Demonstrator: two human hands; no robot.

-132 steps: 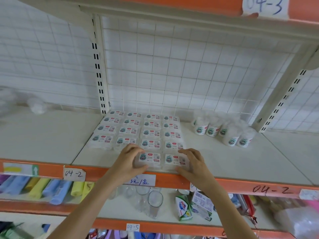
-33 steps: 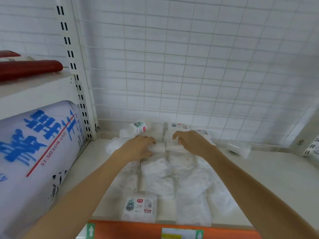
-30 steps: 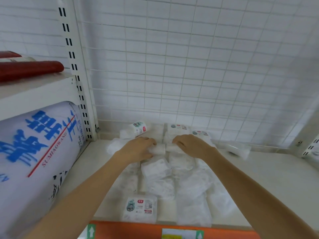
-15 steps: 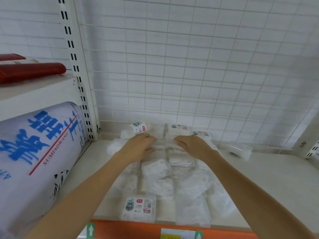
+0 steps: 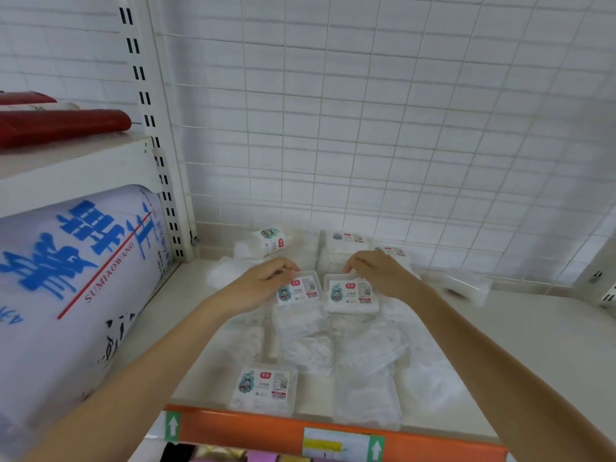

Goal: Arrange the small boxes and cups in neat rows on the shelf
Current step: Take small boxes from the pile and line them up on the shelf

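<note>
Gripping two boxes (image 5: 298,291) (labels up, long axes sideways), both hands (image 5: 263,284).

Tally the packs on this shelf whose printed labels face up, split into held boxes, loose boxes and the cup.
Label-up boxes held in hands: 2, one in the left hand at, one in the right hand at
Label-up boxes lying loose: 3, at
Labelled cup on its side: 1
Total: 6
The clear unlabelled packs blur together and cannot be counted.
</note>
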